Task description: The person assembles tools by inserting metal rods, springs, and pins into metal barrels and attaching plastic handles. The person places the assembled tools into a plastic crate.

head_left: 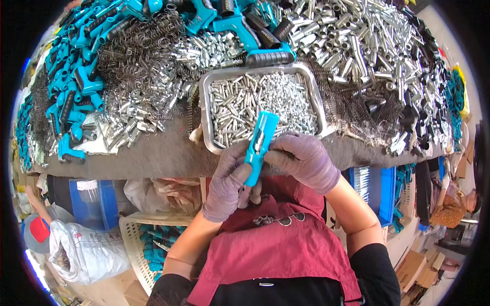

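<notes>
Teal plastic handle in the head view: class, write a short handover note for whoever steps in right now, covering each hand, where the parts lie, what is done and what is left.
Left hand: gloved, gripping the lower end of the teal handle.
Right hand: gloved, steadying the handle from its right side.
Parts: metal tray of small silver pins just beyond the hands; springs, metal sleeves and more teal handles heaped on the bench.
Done: one handle picked up, held upright over the bench edge.
Left: whether a pin is seated cannot be told; large heaps remain.
</notes>
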Tool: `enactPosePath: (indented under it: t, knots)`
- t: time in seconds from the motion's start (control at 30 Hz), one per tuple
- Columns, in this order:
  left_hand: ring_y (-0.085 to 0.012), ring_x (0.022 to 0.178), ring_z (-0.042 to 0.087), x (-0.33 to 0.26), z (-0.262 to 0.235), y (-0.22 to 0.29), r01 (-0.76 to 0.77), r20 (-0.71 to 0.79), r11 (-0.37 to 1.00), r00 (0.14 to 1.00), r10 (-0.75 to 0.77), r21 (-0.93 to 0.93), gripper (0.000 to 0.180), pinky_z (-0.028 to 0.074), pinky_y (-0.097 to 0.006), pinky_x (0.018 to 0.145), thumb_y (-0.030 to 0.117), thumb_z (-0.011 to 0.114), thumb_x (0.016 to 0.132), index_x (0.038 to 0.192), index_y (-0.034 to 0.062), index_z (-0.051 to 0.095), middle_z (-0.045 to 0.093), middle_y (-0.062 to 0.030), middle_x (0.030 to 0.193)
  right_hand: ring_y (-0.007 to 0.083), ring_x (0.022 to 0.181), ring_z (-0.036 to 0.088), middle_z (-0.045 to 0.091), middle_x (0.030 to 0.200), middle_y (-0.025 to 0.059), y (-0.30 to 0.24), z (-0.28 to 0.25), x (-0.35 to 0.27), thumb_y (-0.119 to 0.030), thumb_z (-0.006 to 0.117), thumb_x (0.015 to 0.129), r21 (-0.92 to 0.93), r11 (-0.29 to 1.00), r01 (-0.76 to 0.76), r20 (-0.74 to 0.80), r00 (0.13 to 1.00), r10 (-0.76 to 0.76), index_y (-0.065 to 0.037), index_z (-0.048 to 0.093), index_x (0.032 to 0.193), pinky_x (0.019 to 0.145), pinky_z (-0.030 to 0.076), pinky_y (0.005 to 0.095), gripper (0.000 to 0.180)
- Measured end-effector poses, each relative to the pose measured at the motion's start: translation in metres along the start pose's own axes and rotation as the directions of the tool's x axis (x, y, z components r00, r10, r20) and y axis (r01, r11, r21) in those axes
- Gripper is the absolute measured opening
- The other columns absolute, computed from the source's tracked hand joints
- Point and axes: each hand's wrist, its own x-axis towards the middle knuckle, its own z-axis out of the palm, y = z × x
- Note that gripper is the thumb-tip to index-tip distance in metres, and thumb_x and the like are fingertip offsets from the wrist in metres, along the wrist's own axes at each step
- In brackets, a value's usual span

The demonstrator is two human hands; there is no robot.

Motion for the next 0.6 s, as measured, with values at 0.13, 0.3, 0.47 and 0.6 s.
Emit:
enactPosePath:
  t: [0.13,0.3,0.47,0.6]
  knots:
    - [-0.0139,0.051,0.056,-0.003,0.009,-0.001,-0.012,0.084,0.997,0.996,0.019,-0.078,0.062,0.044,-0.022,0.038,0.03,0.063,0.082,0.131,0.0068,0.031,0.057,-0.0122,0.09,0.0135,0.075,0.059,0.06,0.088,0.0052,-0.011,-0.006,0.006,-0.024,0.067,0.081,0.781,0.551,-0.293,0.208,0.955,0.213,-0.006,0.052,0.11,0.064,0.051,0.0283,0.037]
    - [-0.0139,0.054,0.057,-0.002,0.009,-0.001,0.04,0.212,0.994,0.977,-0.017,-0.105,0.069,0.043,-0.021,0.041,0.041,0.063,0.082,0.133,0.0093,0.03,0.057,-0.0106,0.093,0.0086,0.073,0.056,0.058,0.086,0.0035,-0.019,-0.013,0.014,-0.022,0.068,0.08,0.837,0.376,-0.397,0.364,0.918,0.16,-0.005,0.052,0.105,0.061,0.049,0.0211,0.034]
    - [-0.0148,0.053,0.056,-0.004,-0.005,0.01,0.215,0.253,0.911,0.959,-0.128,-0.353,0.068,0.044,-0.026,0.043,0.046,0.065,0.078,0.131,0.0164,0.035,0.059,-0.0102,0.085,0.0133,0.083,0.058,0.061,0.087,0.0063,-0.02,0.002,0.033,-0.021,0.063,0.084,0.709,0.696,-0.114,0.132,0.991,0.028,-0.002,0.055,0.1,0.078,0.048,0.0284,0.026]
    - [-0.0161,0.052,0.056,0.003,-0.018,0.016,0.13,0.192,0.901,0.98,-0.054,-0.414,0.061,0.045,-0.027,0.042,0.043,0.066,0.078,0.125,0.0145,0.039,0.059,-0.0119,0.085,0.0156,0.088,0.059,0.063,0.097,0.01,0.041,-0.031,0.088,-0.023,0.052,0.09,0.6,0.779,0.183,-0.165,0.981,-0.103,-0.002,0.057,0.108,0.081,0.046,0.0292,0.028]
